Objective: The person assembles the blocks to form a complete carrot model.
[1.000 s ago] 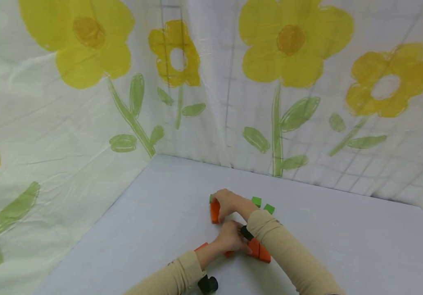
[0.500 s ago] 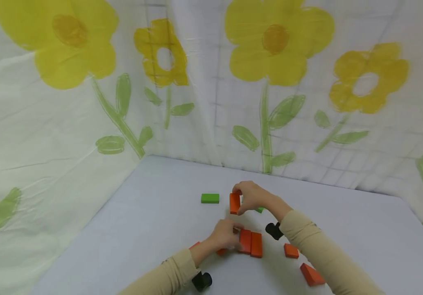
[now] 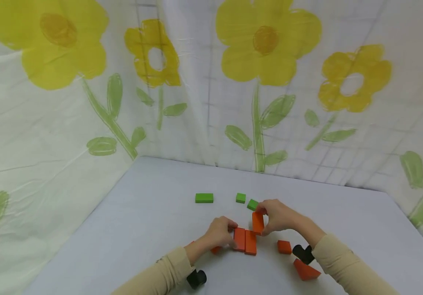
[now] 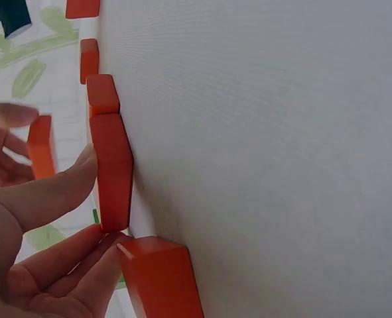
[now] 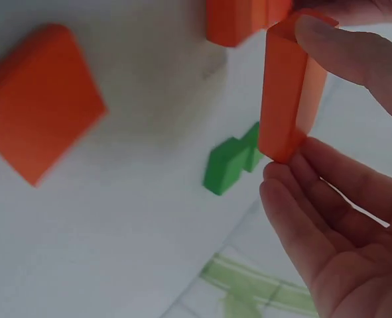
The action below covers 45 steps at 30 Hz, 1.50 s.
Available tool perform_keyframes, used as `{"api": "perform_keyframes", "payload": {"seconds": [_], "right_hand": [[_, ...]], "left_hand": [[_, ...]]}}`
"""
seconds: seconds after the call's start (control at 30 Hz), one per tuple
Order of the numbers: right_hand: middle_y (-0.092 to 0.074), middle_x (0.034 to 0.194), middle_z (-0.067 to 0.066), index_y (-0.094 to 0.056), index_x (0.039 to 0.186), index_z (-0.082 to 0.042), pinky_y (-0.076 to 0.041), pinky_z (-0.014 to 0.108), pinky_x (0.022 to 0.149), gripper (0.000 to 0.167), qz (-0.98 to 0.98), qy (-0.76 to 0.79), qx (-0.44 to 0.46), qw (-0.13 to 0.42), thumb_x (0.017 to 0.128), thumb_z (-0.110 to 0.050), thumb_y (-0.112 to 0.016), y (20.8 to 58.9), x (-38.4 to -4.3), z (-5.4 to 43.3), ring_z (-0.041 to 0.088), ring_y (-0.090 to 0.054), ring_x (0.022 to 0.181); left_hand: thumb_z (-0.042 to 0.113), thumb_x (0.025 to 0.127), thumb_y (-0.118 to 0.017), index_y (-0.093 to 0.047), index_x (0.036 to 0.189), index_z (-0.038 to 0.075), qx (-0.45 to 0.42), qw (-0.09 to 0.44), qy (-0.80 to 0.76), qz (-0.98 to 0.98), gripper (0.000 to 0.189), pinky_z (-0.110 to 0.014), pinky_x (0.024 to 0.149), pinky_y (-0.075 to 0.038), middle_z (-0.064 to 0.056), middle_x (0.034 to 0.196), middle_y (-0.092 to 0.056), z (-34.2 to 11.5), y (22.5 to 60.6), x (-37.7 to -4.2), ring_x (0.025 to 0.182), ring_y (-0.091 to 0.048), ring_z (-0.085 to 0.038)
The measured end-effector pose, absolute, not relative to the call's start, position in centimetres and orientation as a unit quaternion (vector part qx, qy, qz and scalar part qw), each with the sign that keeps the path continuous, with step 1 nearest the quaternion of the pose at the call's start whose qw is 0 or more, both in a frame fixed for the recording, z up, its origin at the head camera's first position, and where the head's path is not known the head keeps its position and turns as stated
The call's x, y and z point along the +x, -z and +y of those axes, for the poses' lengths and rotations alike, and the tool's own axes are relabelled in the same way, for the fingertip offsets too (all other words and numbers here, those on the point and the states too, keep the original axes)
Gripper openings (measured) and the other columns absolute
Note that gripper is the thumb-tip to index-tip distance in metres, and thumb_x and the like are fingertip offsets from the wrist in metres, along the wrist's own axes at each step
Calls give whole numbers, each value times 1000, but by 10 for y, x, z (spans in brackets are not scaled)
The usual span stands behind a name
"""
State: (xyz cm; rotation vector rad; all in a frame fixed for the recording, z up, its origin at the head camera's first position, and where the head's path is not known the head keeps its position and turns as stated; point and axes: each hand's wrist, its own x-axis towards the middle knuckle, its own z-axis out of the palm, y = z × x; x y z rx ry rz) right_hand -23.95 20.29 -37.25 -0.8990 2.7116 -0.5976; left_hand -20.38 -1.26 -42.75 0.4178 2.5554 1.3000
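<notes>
1. Steadily brace the paired red blocks (image 3: 248, 241) against the white table (image 3: 152, 229), left hand (image 3: 218, 232) pinching the left one's ends.
2. With right hand (image 3: 279, 215) clamped on the orange block (image 3: 258, 223), lifted just beyond and right of the pair, best level its tilt.
3. Avoid nudging the green cubes (image 3: 240, 198) beyond the pair.

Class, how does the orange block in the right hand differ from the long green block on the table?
The held block is orange, the long block green. The right hand pinches the held block; the long block lies on the table. In the head view, the held block's length runs up the picture, the long block's across. Both are oblong.
</notes>
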Motion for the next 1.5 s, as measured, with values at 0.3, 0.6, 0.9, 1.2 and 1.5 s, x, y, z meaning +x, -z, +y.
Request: {"api": "perform_keyframes", "payload": {"seconds": [0.3,0.6,0.9,1.2,1.5], "right_hand": [[-61,93,0,-66,103,0,-51,42,79,41,919,208,-300,148,68,-8,-85,391,-215,210,24,-56,87],[-62,95,1,-66,104,-1,-50,46,83,47,921,223,-273,168,66,-15,-89,400,-208,210,23,-55,91],[-62,103,6,-63,111,3,-49,49,86,55,924,220,-278,145,67,-19,-88,398,-202,214,28,-56,97],[-63,99,9,-64,106,6,-51,45,80,41,927,220,-268,145,72,-7,-82,387,-194,250,30,-58,92],[-65,88,2,-68,93,1,-52,40,71,26,934,225,-251,120,69,6,-77,398,-186,261,23,-59,81]], "left_hand": [[-4,69,-82,-68,112,-8,149,135,-442,874,46,-44,88,-49,-13,101,-67,-13,428,-205,93,-58,-27],[-2,68,-83,-68,112,-7,163,135,-433,876,47,-42,87,-50,-12,101,-68,-13,427,-204,91,-59,-25],[0,68,-83,-68,113,-7,171,129,-428,878,48,-42,87,-49,-13,103,-68,-15,426,-204,94,-58,-26],[-1,68,-83,-67,113,-8,173,129,-420,881,49,-44,88,-47,-13,103,-68,-16,425,-206,94,-57,-26],[-1,69,-83,-67,114,-9,175,132,-422,880,49,-43,89,-48,-14,105,-68,-15,427,-208,96,-59,-27]]}}
